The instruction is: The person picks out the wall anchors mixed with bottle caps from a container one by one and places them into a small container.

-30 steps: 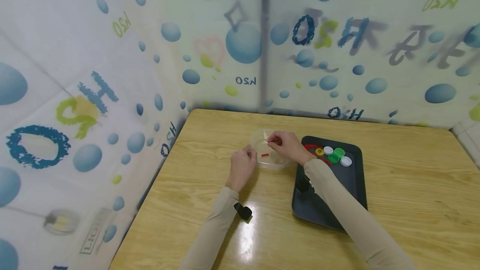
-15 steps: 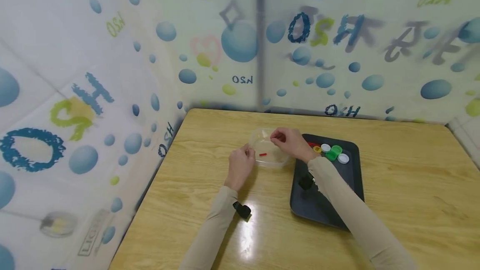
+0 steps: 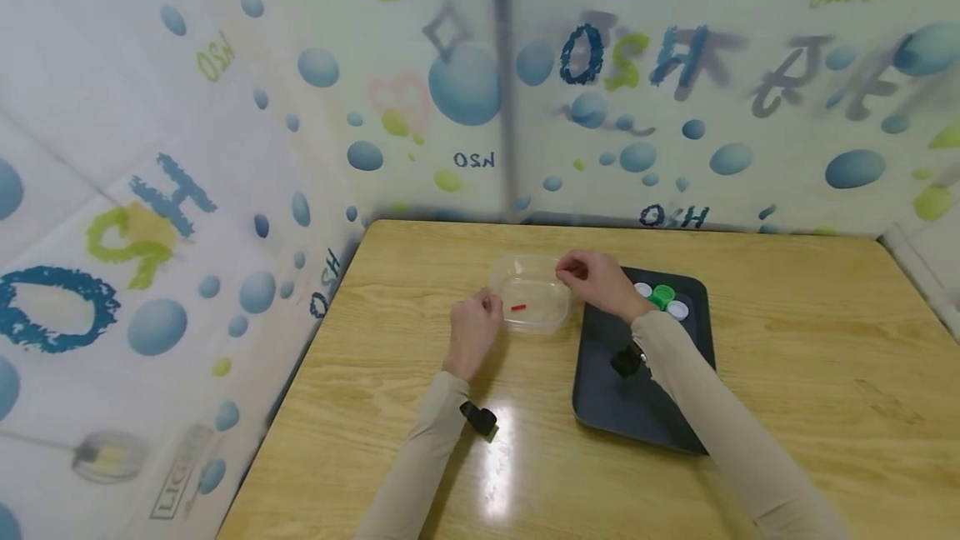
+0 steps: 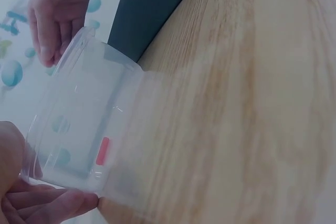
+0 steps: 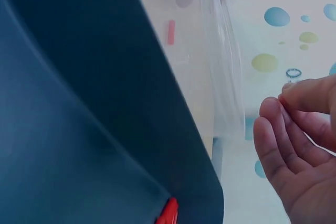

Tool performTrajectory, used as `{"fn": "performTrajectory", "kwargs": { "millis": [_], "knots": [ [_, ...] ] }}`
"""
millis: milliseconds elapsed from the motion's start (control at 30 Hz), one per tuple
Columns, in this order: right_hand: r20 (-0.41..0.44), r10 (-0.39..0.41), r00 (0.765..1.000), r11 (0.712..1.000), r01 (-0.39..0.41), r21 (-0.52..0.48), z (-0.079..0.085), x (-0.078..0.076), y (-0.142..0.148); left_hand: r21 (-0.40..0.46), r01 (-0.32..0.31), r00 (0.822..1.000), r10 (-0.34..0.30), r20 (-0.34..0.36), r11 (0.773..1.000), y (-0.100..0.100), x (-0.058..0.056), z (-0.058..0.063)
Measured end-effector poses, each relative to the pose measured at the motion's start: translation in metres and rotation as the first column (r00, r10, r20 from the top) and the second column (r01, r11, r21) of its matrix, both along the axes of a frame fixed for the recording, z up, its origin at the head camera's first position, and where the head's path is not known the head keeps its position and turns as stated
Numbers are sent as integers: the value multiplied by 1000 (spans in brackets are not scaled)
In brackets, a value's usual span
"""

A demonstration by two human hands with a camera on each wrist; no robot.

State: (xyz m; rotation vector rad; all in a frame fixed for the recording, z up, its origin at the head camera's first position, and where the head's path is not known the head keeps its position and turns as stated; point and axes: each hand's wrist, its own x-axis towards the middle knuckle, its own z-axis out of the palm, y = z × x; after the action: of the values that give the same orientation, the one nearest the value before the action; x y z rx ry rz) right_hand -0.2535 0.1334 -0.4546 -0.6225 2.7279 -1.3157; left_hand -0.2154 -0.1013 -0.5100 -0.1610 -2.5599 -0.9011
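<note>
A clear plastic container (image 3: 540, 322) stands on the table with one short red piece (image 3: 518, 307) on its floor. My left hand (image 3: 472, 332) grips the container's near left rim; in the left wrist view its fingers (image 4: 50, 206) lie under the wall. Over the container's right edge and the tray's back left corner is my right hand (image 3: 600, 282), thumb and forefinger pinched together. A tiny red spot shows between those fingertips in the right wrist view, where the hand (image 5: 299, 156) hangs beside the container; most of that small red piece is hidden.
A dark tray (image 3: 637, 373) lies right of the container, under my right forearm. Green (image 3: 662, 297) and white caps (image 3: 677, 310) sit at its back. Red strips (image 5: 168, 212) show in its corner. A patterned wall stands behind the wooden table (image 3: 810, 340).
My right hand has drawn rightward from over the container toward the tray, covering the yellow cap and red strips. My left hand keeps its grip on the rim. The view has turned slightly right.
</note>
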Motion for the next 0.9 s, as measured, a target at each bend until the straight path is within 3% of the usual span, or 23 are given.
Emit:
{"fn": "performTrajectory", "kwargs": {
  "millis": [300, 500, 900],
  "knots": [
    [-5, -53, 999, 998, 53, 18, -2, 4, 31, 14, 1, 1000, -1, 31, 1000, 0, 0, 1],
    [21, -78, 997, 996, 77, 37, -4, 5, 50, 7, 4, 1000, -4, 13, 1000, 0, 0, 3],
    [24, -78, 997, 996, 77, 38, -11, 12, 70, 46, 6, 998, -9, 62, 999, 1, 0, 5]
  ]
}}
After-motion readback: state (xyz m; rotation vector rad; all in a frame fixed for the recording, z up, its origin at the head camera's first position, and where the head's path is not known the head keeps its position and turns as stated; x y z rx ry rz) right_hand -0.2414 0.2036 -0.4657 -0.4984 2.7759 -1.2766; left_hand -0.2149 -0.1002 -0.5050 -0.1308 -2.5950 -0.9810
